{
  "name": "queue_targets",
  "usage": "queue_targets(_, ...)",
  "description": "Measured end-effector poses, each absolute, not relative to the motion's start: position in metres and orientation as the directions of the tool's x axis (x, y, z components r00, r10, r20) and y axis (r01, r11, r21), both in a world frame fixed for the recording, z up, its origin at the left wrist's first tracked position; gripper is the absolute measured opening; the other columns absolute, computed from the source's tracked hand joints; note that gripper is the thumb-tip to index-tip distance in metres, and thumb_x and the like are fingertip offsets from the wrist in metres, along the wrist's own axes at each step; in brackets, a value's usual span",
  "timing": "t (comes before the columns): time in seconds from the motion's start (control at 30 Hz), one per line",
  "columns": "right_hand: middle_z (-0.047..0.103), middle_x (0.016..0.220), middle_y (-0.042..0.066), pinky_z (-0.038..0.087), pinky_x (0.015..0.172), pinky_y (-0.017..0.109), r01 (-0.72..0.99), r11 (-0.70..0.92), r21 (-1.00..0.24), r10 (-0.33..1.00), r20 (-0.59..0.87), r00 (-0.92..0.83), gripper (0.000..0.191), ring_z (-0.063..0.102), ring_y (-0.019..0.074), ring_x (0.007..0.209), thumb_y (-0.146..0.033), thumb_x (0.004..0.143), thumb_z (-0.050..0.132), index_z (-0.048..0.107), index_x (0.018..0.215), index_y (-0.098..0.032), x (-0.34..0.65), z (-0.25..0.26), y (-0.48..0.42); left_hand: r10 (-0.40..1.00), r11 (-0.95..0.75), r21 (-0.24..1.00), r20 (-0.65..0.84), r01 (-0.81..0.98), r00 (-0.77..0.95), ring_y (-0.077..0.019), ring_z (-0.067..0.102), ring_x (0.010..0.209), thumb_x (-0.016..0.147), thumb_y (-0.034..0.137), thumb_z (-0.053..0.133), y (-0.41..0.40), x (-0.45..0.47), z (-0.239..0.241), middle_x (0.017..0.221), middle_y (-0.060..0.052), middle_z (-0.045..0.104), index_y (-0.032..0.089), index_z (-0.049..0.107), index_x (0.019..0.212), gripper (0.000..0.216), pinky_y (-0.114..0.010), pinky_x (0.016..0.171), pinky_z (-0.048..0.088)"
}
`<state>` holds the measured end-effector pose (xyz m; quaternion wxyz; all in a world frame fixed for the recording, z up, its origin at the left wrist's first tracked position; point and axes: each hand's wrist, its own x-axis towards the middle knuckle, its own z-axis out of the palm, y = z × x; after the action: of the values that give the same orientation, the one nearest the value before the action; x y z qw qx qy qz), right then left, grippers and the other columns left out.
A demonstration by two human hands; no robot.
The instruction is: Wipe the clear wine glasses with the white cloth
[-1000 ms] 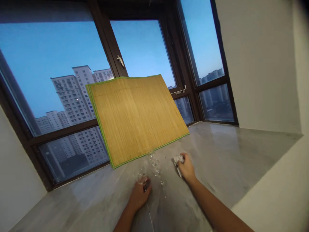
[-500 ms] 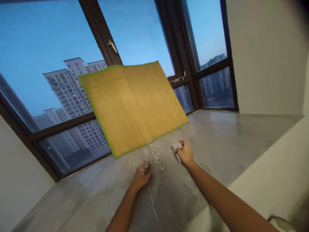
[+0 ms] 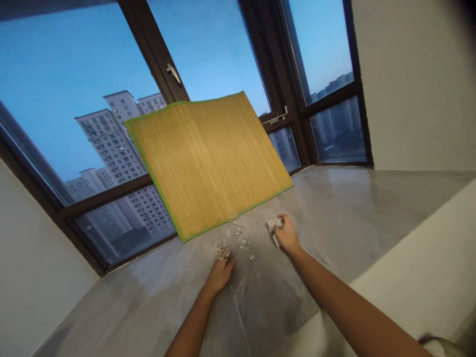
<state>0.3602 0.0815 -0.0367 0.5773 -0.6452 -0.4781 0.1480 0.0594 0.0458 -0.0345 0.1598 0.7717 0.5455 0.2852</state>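
Note:
My left hand [image 3: 221, 272] is closed at the base of a clear glass [image 3: 222, 248], its fingers partly hidden behind the back of the hand. Just to the right, more clear glassware [image 3: 240, 233] stands close together on the grey sill; the pieces overlap and their exact shapes are hard to make out. A crumpled white cloth or tissue [image 3: 275, 227] is pinched in my right hand [image 3: 287, 235], which rests low over the sill to the right of the glassware.
A yellow bamboo mat [image 3: 211, 163] with green edging leans against the dark-framed window [image 3: 275, 89] behind the glassware. The grey stone sill [image 3: 334, 213] extends both ways, with a thin pale seam running toward me. A pale wall [image 3: 416, 89] borders the right.
The view has shifted slightly. My left hand still grips the glass and my right hand still holds the white cloth or tissue, both in nearly the same places.

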Motion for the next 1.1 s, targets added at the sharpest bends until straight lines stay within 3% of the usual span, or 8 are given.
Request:
queue_targets(0.27,0.068,0.097,0.008,0.043,0.074,0.03,0.447,0.118,-0.887,0.792,0.355,0.496,0.039,0.063,0.0225,0.085,-0.019,0.079,0.051,0.054,0.118,-0.019,0.36,-0.034,0.078,0.961,-0.276,0.588,0.163,0.76,0.223,-0.0273,0.022,0.148,0.083,0.037,0.049,0.047,0.033,-0.02,0.153,-0.01,0.04,0.017,0.049,0.14,0.061,-0.05,0.122,0.011)
queue_targets(0.53,0.067,0.102,0.01,0.043,0.077,0.03,0.444,0.112,-0.889,0.806,0.343,0.483,0.042,0.063,0.0241,0.09,-0.021,0.079,0.052,0.054,0.12,-0.017,0.361,-0.033,0.077,0.984,-0.171,0.468,0.123,0.867,0.128,-0.0277,0.019,0.148,0.086,0.052,0.045,0.031,-0.054,-0.012,0.157,-0.013,0.032,0.014,0.047,0.142,0.068,-0.046,0.122,0.01)
queue_targets(0.73,0.067,0.103,0.011,0.042,0.077,0.032,0.442,0.117,-0.889,0.809,0.344,0.477,0.041,0.063,0.0246,0.089,-0.021,0.08,0.052,0.055,0.12,-0.017,0.362,-0.036,0.08,0.986,-0.133,0.39,0.149,0.911,0.08,-0.0284,0.03,0.144,0.085,0.054,0.046,0.008,-0.102,-0.006,0.153,-0.012,0.04,0.018,0.046,0.143,0.068,-0.046,0.12,0.018)
queue_targets(0.9,0.067,0.101,0.01,0.043,0.075,0.031,0.447,0.122,-0.886,0.81,0.349,0.471,0.039,0.063,0.0247,0.09,-0.022,0.08,0.051,0.055,0.119,-0.017,0.364,-0.038,0.081,0.975,-0.104,0.315,0.221,0.943,0.034,-0.0273,0.038,0.14,0.086,0.049,0.045,0.005,-0.107,-0.015,0.147,-0.014,0.048,0.014,0.055,0.135,0.061,-0.041,0.118,0.023)
queue_targets(1.1,0.067,0.104,0.012,0.042,0.074,0.032,0.611,0.072,-0.788,0.826,0.39,0.406,0.04,0.063,0.0247,0.09,-0.023,0.082,0.051,0.055,0.121,-0.016,0.362,-0.027,0.07,0.975,-0.07,0.343,0.223,0.937,-0.009,-0.0269,0.038,0.14,0.083,0.051,0.05,0.006,-0.101,-0.016,0.147,-0.012,0.049,0.02,0.058,0.132,0.059,-0.041,0.117,0.024)
